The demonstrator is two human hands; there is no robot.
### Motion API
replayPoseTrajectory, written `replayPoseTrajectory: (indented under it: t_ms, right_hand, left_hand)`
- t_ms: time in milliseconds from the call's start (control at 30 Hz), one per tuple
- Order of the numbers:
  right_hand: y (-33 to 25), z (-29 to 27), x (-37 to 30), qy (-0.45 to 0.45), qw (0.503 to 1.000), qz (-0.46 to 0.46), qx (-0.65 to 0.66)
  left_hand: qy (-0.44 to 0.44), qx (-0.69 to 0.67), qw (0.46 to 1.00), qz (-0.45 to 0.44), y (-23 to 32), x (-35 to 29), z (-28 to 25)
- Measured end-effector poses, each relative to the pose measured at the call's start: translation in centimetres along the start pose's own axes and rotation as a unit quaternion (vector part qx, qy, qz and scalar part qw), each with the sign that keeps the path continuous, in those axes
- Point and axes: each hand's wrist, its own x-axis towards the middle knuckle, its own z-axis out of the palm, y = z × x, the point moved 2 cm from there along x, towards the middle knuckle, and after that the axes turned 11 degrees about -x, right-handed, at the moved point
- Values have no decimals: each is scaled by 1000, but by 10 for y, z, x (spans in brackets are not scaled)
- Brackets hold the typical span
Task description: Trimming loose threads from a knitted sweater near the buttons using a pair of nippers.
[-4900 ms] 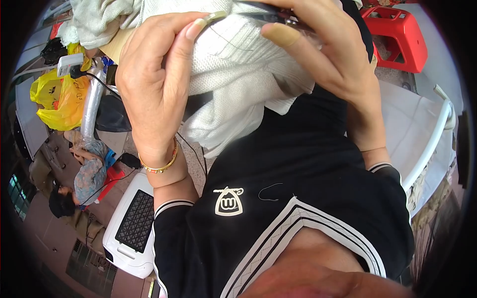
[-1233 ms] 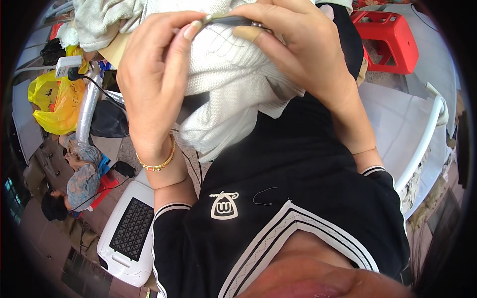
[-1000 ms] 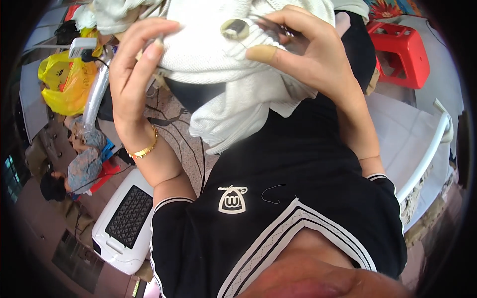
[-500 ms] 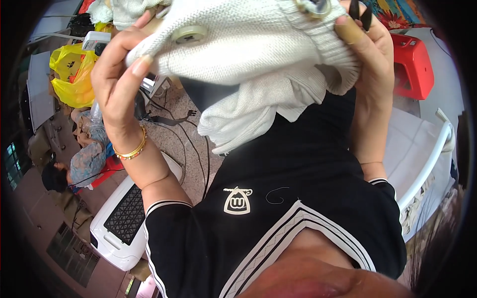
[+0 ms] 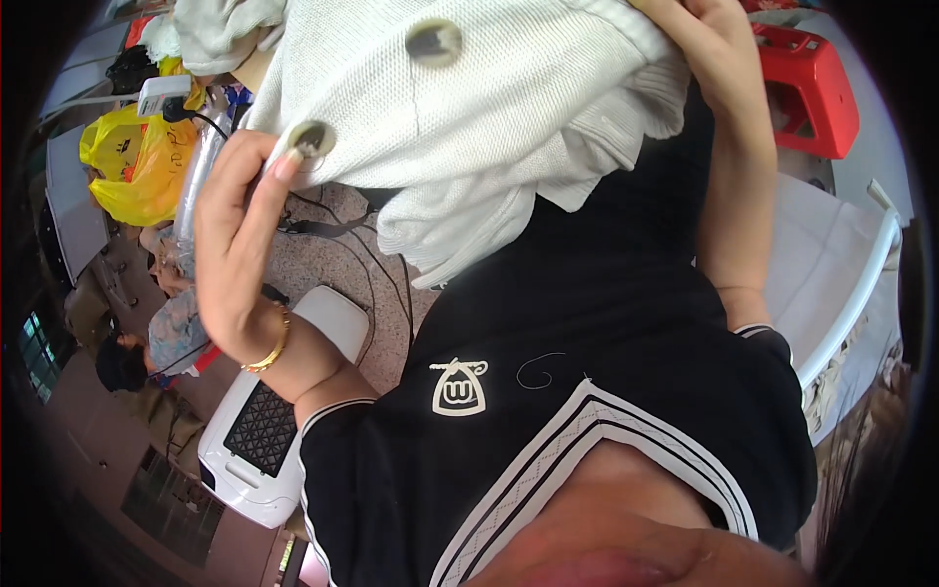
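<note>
I get one view, from the left of two fisheye cameras worn side by side on the head. It faces steeply down, upright and unmirrored, over the black shirt (image 5: 577,303), which lies close and fills the lower middle. My left hand (image 5: 235,220) shows whole, a little farther out; the top edge crops my right hand (image 5: 709,44) and the knit (image 5: 489,108). Beyond, well off, I see floor (image 5: 313,259), red stool (image 5: 812,93) and a seated person (image 5: 178,335). Darkness rounds the corners.
</note>
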Motion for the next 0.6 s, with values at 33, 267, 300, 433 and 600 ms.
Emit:
replayPoseTrajectory:
  t_ms: [33,267,300,433,600]
  right_hand:
    - [-13,10,1,6,1000,-3,-4]
    - [-44,64,6,103,648,-100,-748]
    - [-45,71,5,75,678,-127,-720]
    - [-41,97,3,-46,722,-106,-682]
    - [-10,82,15,-62,718,-147,-677]
  left_hand:
    - [23,-37,999,14,-3,4,6]
    - [252,98,930,250,29,23,53]
    - [230,80,937,251,37,24,61]
    - [198,143,935,256,38,41,77]
    - [218,129,941,225,40,48,83]
